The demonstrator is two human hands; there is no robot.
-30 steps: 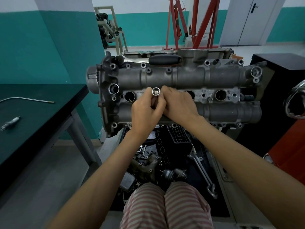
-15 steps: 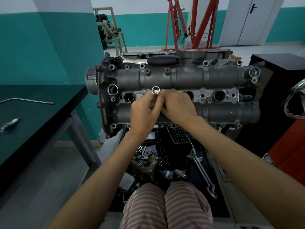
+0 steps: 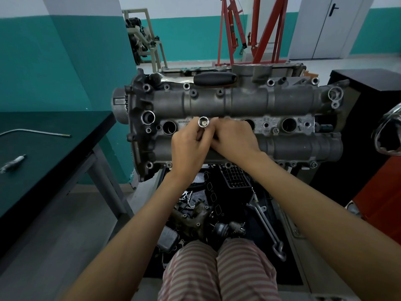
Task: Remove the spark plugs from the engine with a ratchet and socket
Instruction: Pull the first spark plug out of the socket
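Chrome socket: I am seeing its open end facing up at me, standing over the second plug well of the engine, between the empty well on the left and two more open wells on the right.
Left hand: I am pinching the socket near its top with curled fingers.
Right hand: I am pressing it against the left, fingers curled toward the socket; whether they are actually gripping it I cannot tell.
Step in hand: I am judging this as turning the socket by finger; keeping it straight in line with the well should be saving the threads.
Ratchet: it is lying on the engine's far edge, unused.
Counter: a removed spark plug is resting there.
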